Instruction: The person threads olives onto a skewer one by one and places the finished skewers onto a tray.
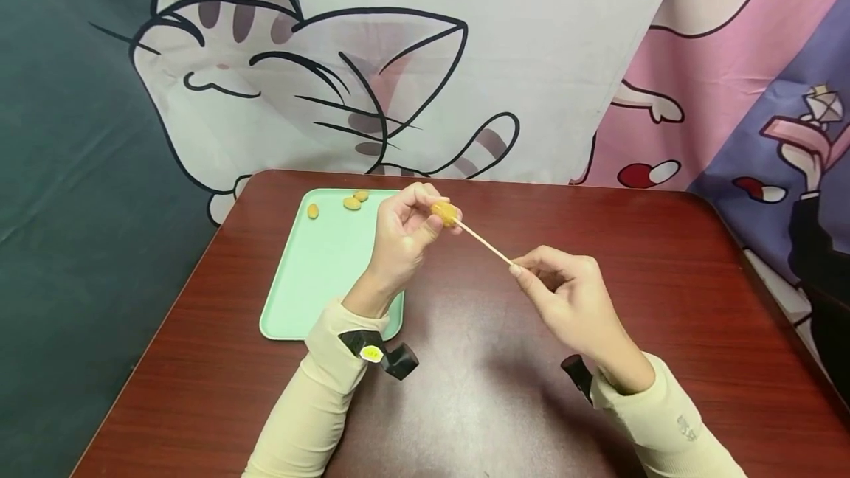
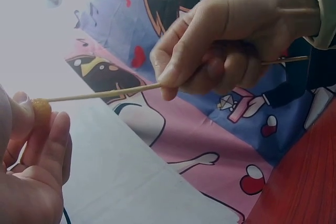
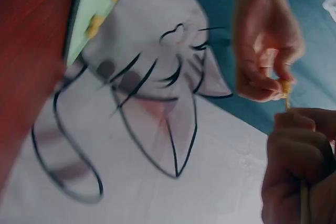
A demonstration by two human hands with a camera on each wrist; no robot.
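Head view: pinching a small yellow fruit [image 1: 443,213] between the thumb and fingers of the left hand [image 1: 406,231], up above the table [image 1: 598,227]. Holding a thin wooden stick [image 1: 483,242] in the right hand [image 1: 571,293], with the thumb and fingertip pressed tight on it. Touching the fruit with the end of the stick, right by the left thumb; hard to tell how far in.

Left wrist view: showing the stick going straight from the fruit to the right hand, and a bit more of it past that hand. Can see the right fingers curled well in around the stick, with hardly any gap. Can see the left fingers bent only partly, and just a small gap there, filled by the fruit.

Right wrist view: showing both hands close together, with the fruit between the left thumb and finger.

Can see a light green tray [image 1: 319,279] on the table, partly under the left wrist. Can count three more yellow fruits [image 1: 352,203] near its far edge, two side by side and one apart, near the left corner. Wearing cream sleeves [image 1: 302,411] on both arms. Can spot a smiling cartoon cat [image 1: 226,80] on the cloth behind the table.
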